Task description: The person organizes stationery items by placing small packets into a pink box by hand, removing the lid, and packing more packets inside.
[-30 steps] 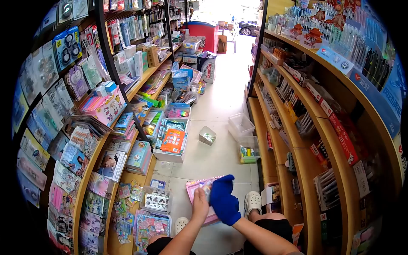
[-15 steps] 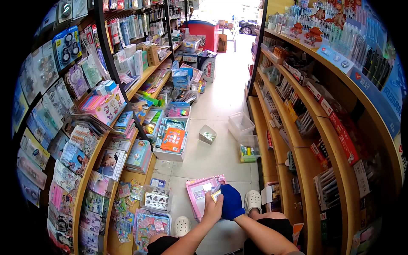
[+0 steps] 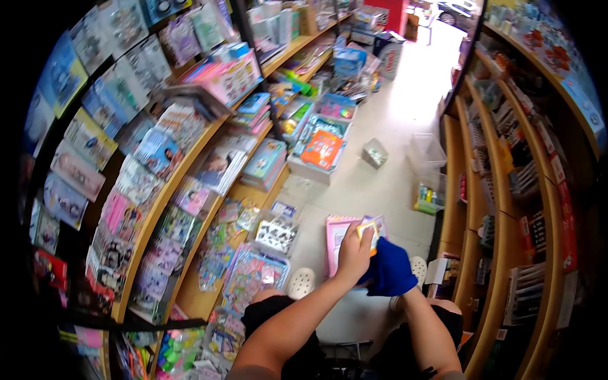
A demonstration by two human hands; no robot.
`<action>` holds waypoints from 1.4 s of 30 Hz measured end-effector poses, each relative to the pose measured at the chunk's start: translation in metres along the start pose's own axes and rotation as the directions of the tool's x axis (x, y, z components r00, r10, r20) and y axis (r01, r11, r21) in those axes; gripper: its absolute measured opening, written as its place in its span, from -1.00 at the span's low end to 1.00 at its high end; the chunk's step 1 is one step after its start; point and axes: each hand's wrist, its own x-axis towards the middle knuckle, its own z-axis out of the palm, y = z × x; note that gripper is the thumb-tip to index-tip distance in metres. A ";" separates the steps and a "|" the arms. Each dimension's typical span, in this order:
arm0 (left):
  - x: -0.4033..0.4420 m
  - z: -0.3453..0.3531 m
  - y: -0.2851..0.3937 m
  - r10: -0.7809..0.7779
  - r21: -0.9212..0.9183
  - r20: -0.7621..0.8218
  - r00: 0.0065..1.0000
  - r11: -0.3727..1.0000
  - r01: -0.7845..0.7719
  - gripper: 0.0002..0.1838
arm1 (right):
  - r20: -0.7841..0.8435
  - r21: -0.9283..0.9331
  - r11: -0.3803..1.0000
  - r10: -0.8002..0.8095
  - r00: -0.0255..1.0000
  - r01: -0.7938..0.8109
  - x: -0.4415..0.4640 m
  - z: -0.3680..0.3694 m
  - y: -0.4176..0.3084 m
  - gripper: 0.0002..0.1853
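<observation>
A small flat pack with a yellow edge (image 3: pixel 366 234) is pinched in my left hand (image 3: pixel 353 252), in front of me at knee height. Blue cloth (image 3: pixel 394 266) covers my right hand (image 3: pixel 408 294) down to the wrist and bunches close beside the pack, so the fingers are hidden. Just beyond both hands a pink box (image 3: pixel 334 244) lies on the floor, partly blocked from view by my left hand.
Shelves of stationery (image 3: pixel 171 209) line the left, and wooden pen shelves (image 3: pixel 472 164) the right. A tub of black-and-white pieces (image 3: pixel 277 234) and a tray of small packets (image 3: pixel 256 273) stand by my left shoe (image 3: pixel 301 283). Clear bins (image 3: pixel 427 152) sit ahead on the right.
The view has swung to the left and tilted down, so the scene sits further right. The pack now shows its yellow edge more fully, and the blue cloth has changed shape beside it.
</observation>
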 end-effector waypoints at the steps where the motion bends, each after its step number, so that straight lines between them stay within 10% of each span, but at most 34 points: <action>1: 0.008 0.002 -0.023 0.154 0.104 -0.146 0.977 0.985 -0.140 -0.58 | 0.018 -0.021 0.999 0.029 0.999 -0.028 0.001 -0.002 0.002 -0.69; 5: 0.025 -0.053 -0.001 -0.035 -0.097 -0.216 0.976 0.995 0.014 -0.66 | 0.033 -0.179 0.982 0.069 0.997 -0.062 0.015 -0.038 -0.031 -0.63; 6: 0.028 -0.070 0.003 -0.075 -0.205 -0.235 0.969 0.978 0.026 -0.69 | 0.072 0.182 0.928 0.316 0.946 -0.324 0.020 -0.045 -0.036 -0.66; 8: 0.033 -0.106 0.002 -0.088 -0.273 -0.334 0.939 0.962 -0.007 -0.73 | 0.200 0.679 0.470 0.620 0.759 -0.563 0.027 -0.054 -0.046 -0.68; 11: 0.032 -0.168 -0.031 0.000 -0.061 -0.481 0.877 0.998 -0.034 -0.75 | 0.545 0.799 -0.194 0.633 0.550 -0.569 0.027 -0.059 -0.057 -0.69; 14: 0.007 -0.237 -0.097 -0.088 0.126 -0.575 0.814 0.973 0.194 -0.75 | 0.530 0.814 -0.170 0.608 0.591 -0.555 0.021 -0.054 -0.041 -0.50; 17: -0.041 -0.306 -0.250 -0.187 -0.040 -0.708 0.681 0.973 0.226 -0.72 | 0.311 0.689 0.382 0.612 0.727 -0.616 -0.006 -0.039 0.006 -0.39; 19: -0.089 -0.333 -0.292 -0.439 -0.258 -0.672 0.597 0.893 0.368 -0.73 | 0.289 0.676 0.420 0.604 0.742 -0.605 -0.008 -0.034 0.008 -0.49; 23: -0.151 -0.334 -0.307 -0.747 -0.475 -0.578 0.328 0.635 0.609 -0.70 | 0.527 0.840 -0.268 0.609 0.593 -0.472 0.012 -0.049 -0.040 -0.52; 27: -0.166 -0.313 -0.329 -0.609 -0.393 -0.622 0.492 0.786 0.477 -0.56 | 0.509 0.858 -0.283 0.571 0.644 -0.428 0.009 -0.042 -0.033 -0.43; 42: -0.179 -0.326 -0.395 -0.252 0.124 -0.893 0.373 0.658 0.743 -0.44 | 0.590 0.805 -0.333 0.534 0.606 -0.490 0.010 -0.044 -0.032 -0.33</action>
